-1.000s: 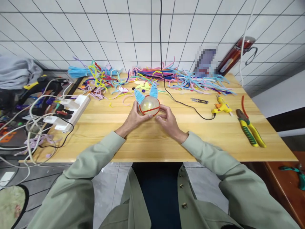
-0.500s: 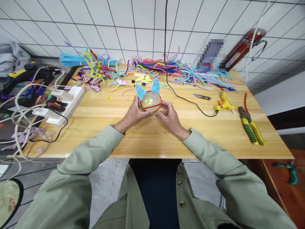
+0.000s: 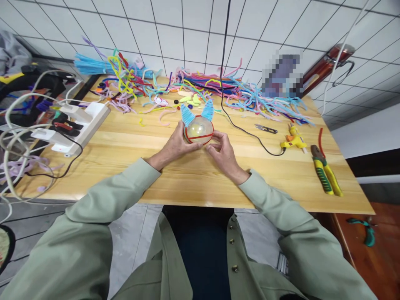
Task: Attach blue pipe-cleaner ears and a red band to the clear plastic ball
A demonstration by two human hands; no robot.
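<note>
A clear round ball [image 3: 197, 126] wrapped with a red pipe cleaner band [image 3: 201, 136] is held above the table's middle. Two blue pipe cleaner ears, a left ear [image 3: 187, 115] and a right ear [image 3: 208, 111], stand up from its top. My left hand [image 3: 177, 144] is closed round the ball's left side, thumb along the lower edge. At the lower right, my right hand [image 3: 224, 152] grips the ball's edge between thumb and bent fingers. The ball's underside and some fingertips are hidden.
Piles of coloured pipe cleaners [image 3: 212, 85] line the wall. To the right lie thread snips [image 3: 266, 128], a yellow glue gun [image 3: 293, 139] with a black cord, and pliers [image 3: 326, 173]. A power strip [image 3: 84, 129] with tangled cables sits at left; a red flask [image 3: 328, 68] leans back right.
The camera view has tilted and shifted slightly. Both hands keep their hold on the eared ball, with hardly any movement in the grip.
</note>
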